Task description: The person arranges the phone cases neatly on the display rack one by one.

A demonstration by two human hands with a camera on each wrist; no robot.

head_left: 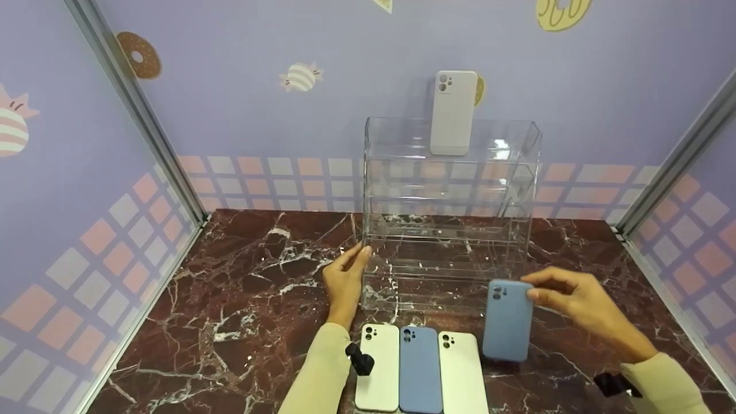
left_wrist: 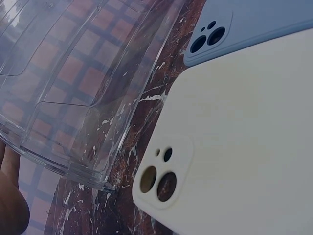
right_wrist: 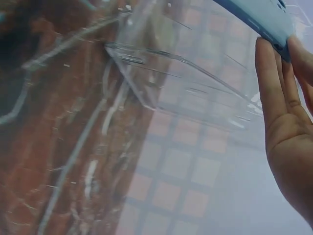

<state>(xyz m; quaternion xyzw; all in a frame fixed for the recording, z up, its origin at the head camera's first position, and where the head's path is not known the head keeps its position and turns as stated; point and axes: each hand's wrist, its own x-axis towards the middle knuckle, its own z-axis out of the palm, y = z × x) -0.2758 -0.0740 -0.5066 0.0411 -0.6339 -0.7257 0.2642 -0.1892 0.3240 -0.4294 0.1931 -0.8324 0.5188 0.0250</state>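
Observation:
In the head view my right hand (head_left: 581, 299) pinches a blue phone case (head_left: 507, 328) by its upper right edge, thumb on one side and fingers on the other. The case hangs upright, camera holes at the top, in front of the clear tiered display rack (head_left: 448, 236). The right wrist view shows the fingers (right_wrist: 271, 78) at the case's edge. My left hand (head_left: 344, 282) touches the left side of the rack with extended fingers, holding nothing. A white phone case (head_left: 452, 115) stands upright on the rack's top tier.
In front of the rack a white case (head_left: 378, 379), a blue case (head_left: 420, 374) and another white case (head_left: 462, 374) lie side by side on the dark red marbled surface (head_left: 241, 328). Patterned purple walls (head_left: 259, 115) enclose the back and both sides.

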